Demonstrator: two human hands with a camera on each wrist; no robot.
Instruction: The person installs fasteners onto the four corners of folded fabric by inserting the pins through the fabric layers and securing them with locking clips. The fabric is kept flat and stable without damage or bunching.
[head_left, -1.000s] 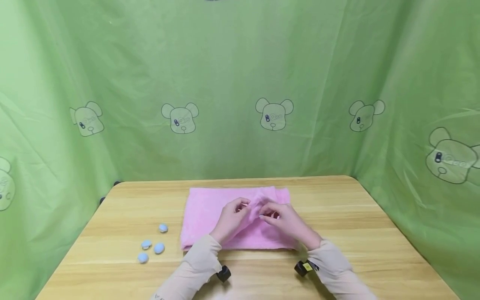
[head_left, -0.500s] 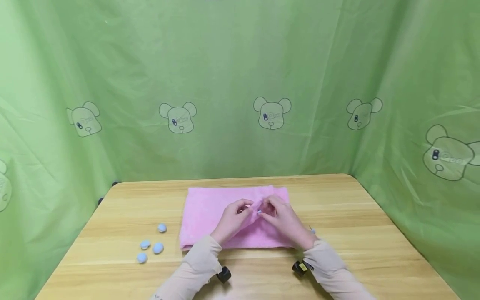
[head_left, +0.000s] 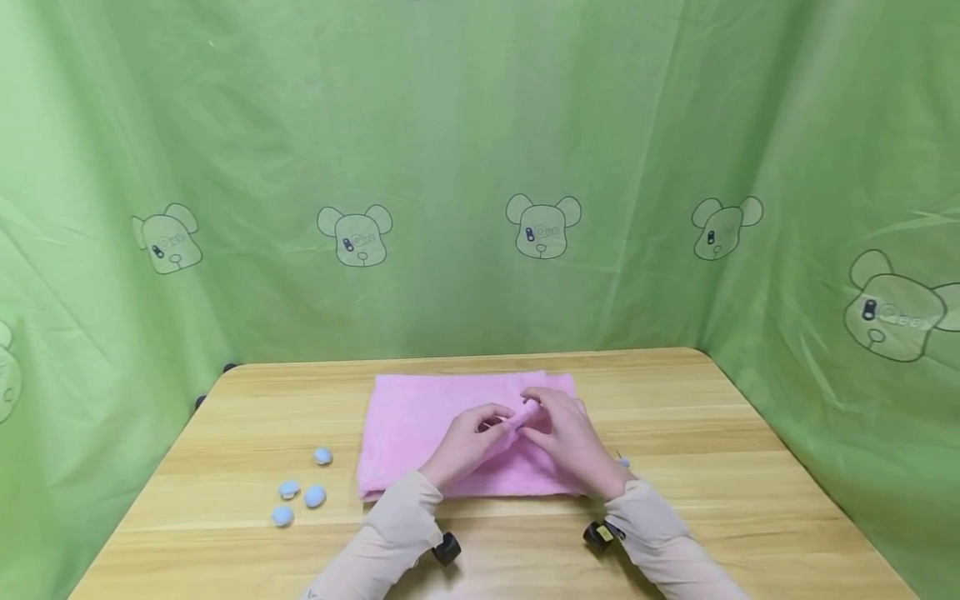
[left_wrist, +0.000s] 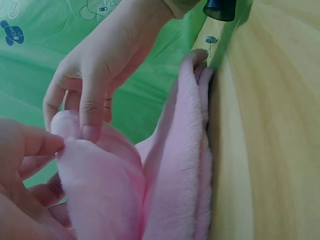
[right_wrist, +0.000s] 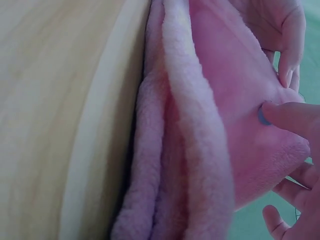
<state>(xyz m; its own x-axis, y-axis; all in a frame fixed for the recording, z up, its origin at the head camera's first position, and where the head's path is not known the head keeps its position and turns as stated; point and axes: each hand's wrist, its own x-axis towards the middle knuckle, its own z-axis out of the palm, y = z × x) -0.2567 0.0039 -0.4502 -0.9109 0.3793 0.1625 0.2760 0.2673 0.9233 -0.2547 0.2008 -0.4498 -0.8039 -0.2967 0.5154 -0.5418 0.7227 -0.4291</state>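
Note:
A folded pink fleece blanket (head_left: 427,417) lies on the table, its near right part lifted between both hands. My left hand (head_left: 461,442) pinches the raised fold from the left; in the left wrist view its thumb and fingers hold the cloth edge. From the right, my right hand (head_left: 573,446) pinches the same fold. In the right wrist view its thumb presses a small blue disc (right_wrist: 263,116) against the cloth, mostly covered by the thumb. Whether a pin passes through the cloth is hidden.
Several pale blue round caps (head_left: 315,496) lie on the wooden table (head_left: 225,433) left of the blanket. A blue-headed pin (left_wrist: 211,40) stands point up or down, I cannot tell, beyond the right wrist. A green curtain (head_left: 450,167) surrounds the table.
My right hand has turned and brought its fingers over the raised fold, the thumb pressing the blue disc onto the cloth. The blue-headed pin has come into view beside the right wrist.

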